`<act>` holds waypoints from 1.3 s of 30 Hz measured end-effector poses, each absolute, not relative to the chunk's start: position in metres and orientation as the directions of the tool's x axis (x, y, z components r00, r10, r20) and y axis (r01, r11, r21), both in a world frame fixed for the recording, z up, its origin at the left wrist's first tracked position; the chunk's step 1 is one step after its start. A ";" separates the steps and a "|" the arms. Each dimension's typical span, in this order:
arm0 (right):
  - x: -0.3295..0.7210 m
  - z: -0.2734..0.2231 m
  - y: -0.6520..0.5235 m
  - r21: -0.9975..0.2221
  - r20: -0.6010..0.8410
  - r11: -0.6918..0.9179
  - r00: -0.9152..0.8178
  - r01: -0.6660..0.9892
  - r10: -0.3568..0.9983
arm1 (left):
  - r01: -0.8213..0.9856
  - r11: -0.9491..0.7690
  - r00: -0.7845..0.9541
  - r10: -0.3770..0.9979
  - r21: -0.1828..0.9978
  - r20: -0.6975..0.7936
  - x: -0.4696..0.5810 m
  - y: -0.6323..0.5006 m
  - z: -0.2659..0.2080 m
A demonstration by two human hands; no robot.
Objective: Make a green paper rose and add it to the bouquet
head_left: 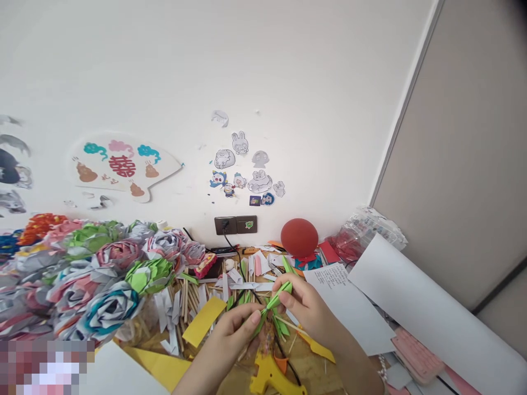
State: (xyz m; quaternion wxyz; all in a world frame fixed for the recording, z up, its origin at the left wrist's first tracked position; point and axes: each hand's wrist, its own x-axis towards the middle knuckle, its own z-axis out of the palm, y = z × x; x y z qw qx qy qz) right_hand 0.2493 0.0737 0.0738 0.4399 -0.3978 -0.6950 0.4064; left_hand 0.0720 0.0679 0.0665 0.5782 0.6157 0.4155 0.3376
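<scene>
Between my two hands is a folded piece of bright green paper [276,297], held above the cluttered table. My left hand [236,331] pinches its lower end between thumb and fingers. The upper end is in the grip of my right hand [303,303], with the thumb pressed on it. Just below lies a yellow hot glue gun [269,377], its nozzle end partly under my hands. More green paper pieces [281,327] sit behind and beneath my fingers. A yellow paper sheet [205,321] lies left of my left hand.
Many folded paper flowers [117,307] are heaped at left. Wooden sticks [190,307] and paper scraps cover the table's back. A red balloon [299,238] stands near the wall socket [235,225]. At right are a written sheet [349,307], a large white roll [432,312] and a pink keyboard [418,355].
</scene>
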 end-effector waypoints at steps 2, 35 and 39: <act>0.249 0.073 0.074 -0.914 0.302 0.365 -0.304 0.177 0.904 | 0.067 0.045 0.410 0.909 0.997 -0.069 0.070 0.069 0.064; 0.239 0.076 0.072 -0.824 0.356 0.421 -0.231 0.380 0.906 | 0.376 -0.148 0.287 0.957 0.915 0.037 0.088 0.060 0.068; 0.239 0.078 0.072 -0.816 0.349 0.423 -0.247 0.394 0.904 | 0.300 -0.117 0.300 0.954 0.947 0.023 0.090 0.062 0.060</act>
